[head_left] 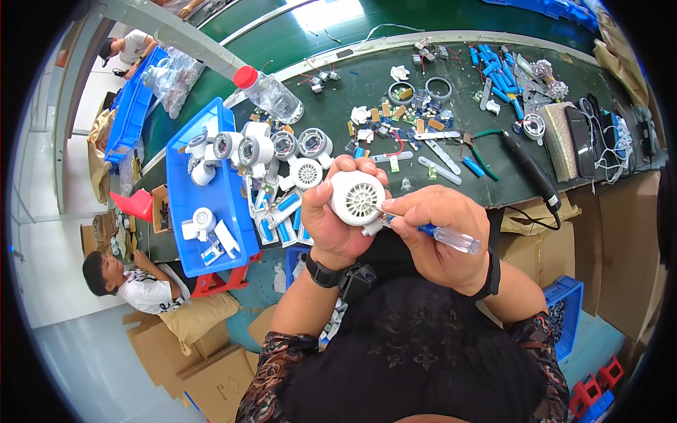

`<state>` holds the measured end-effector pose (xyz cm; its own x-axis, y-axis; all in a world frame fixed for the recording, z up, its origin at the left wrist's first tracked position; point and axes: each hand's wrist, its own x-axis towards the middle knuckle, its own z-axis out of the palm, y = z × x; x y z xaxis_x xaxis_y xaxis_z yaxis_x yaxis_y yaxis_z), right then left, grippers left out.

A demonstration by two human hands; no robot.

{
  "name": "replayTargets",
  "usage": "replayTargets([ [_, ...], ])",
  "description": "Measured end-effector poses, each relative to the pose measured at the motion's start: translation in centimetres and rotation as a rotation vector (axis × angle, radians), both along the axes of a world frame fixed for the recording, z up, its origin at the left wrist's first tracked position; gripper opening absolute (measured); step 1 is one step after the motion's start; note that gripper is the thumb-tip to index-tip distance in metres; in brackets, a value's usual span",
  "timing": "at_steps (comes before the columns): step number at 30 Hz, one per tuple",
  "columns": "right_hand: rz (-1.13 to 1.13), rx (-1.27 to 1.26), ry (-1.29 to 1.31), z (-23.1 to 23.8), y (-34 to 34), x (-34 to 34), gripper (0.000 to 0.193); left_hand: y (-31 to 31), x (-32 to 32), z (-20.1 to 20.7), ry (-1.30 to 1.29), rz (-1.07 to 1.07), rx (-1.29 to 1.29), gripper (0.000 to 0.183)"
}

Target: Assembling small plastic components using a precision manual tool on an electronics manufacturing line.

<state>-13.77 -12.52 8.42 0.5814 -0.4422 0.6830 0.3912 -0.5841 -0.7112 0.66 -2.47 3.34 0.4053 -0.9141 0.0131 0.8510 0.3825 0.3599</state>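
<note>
My left hand is wrapped round a white mini fan, whose round slotted grille faces up toward me. In my right hand is a screwdriver with a transparent and blue handle. Its thin shaft points left, and the tip meets the right side of the grille; the fingers partly cover where it lands. Just beyond the left hand stand more white fan heads, some without grilles and with grey rims. White handle pieces with blue cells lie beside them.
A blue bin with fan parts stands left, near a red-capped bottle. Small boards, grey rings and blue cells litter the bench. Green-handled pliers and a black corded tool lie right. A co-worker sits left.
</note>
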Motion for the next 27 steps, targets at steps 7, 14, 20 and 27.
replayTargets([
  [7, -0.029, -0.025, 0.066, -0.2, -0.1, -0.3, 0.021, -0.2, -0.2, -0.3, -0.077, 0.043, 0.019, 0.039],
  [14, -0.037, -0.013, 0.068, -0.1, 0.0, -0.3, 0.02, -0.2, -0.3, 0.4, -0.179, 0.084, 0.074, 0.041],
  [20, -0.071, -0.058, -0.051, -1.2, 0.3, 0.3, 0.029, -0.4, -0.4, 0.4, -0.18, 0.069, 0.061, 0.041],
  [27, -0.058, -0.167, -0.023, -1.3, -0.1, 0.4, 0.026, -0.3, -0.3, 0.1, -0.188, 0.08, 0.065, 0.04],
])
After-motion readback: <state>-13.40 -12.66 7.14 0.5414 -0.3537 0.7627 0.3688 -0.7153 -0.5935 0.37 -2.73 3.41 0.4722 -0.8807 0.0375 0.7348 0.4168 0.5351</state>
